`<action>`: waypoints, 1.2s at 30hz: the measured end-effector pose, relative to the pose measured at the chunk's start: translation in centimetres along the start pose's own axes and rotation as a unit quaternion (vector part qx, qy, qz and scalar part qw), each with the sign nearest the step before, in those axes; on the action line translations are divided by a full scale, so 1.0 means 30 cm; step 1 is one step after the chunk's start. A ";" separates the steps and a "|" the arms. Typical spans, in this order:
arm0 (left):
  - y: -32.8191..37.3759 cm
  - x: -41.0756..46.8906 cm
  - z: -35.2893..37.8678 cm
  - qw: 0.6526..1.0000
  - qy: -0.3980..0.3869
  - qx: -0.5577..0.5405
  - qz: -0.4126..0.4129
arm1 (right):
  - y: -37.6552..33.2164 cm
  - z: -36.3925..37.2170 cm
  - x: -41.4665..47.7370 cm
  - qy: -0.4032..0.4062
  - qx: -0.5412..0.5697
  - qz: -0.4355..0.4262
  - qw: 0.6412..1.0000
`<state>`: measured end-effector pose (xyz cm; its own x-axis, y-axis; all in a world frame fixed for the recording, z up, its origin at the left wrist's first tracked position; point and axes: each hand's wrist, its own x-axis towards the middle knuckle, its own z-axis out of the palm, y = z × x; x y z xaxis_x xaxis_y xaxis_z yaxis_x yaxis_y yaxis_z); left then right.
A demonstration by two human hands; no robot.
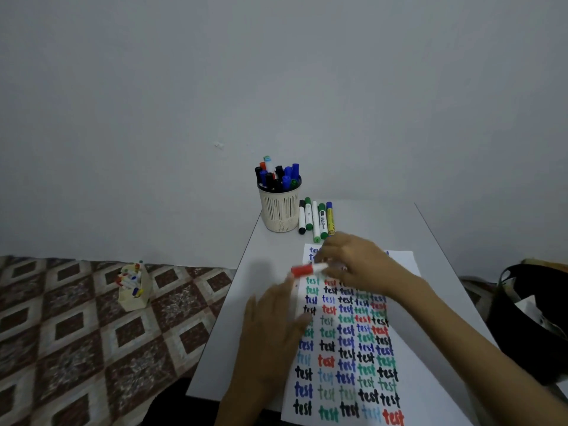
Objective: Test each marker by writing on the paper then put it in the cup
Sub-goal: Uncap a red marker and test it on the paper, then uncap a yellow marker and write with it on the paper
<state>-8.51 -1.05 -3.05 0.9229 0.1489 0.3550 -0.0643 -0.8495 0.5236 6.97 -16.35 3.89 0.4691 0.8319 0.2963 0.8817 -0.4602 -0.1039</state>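
Right hand (pixel 353 265) pinches red marker (pixel 309 269) by its white barrel, in front of cup (pixel 279 210) and slightly right of it. Marker axis runs crosswise, with the red end pointing left toward left hand (pixel 273 327). That hand lies flat with straight fingers on the paper (pixel 404 261) edge, further in front of cup. From marker, cup sits beyond and a bit left; right hand is nearer it. Blur hides how the cap is seated. Counts: one cup, one paper, one held marker, five loose markers (pixel 316 219) just right of cup, roughly ten in cup.
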 end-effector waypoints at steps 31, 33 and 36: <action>-0.085 0.037 0.078 0.982 -0.038 0.185 0.027 | 0.300 0.045 0.399 0.138 0.226 0.353 0.897; -0.081 0.037 0.075 0.981 -0.040 0.188 0.022 | 0.314 0.095 0.352 0.043 0.207 0.411 0.887; -0.066 0.034 0.069 0.980 -0.047 0.191 0.016 | 0.293 0.137 0.310 0.065 0.205 0.432 0.876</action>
<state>-6.65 -0.27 -5.33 0.9550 0.0876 0.2834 0.0368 -0.9830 0.1797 19.27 -11.38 1.82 0.9840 0.1736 0.0411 0.1564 -0.7289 -0.6666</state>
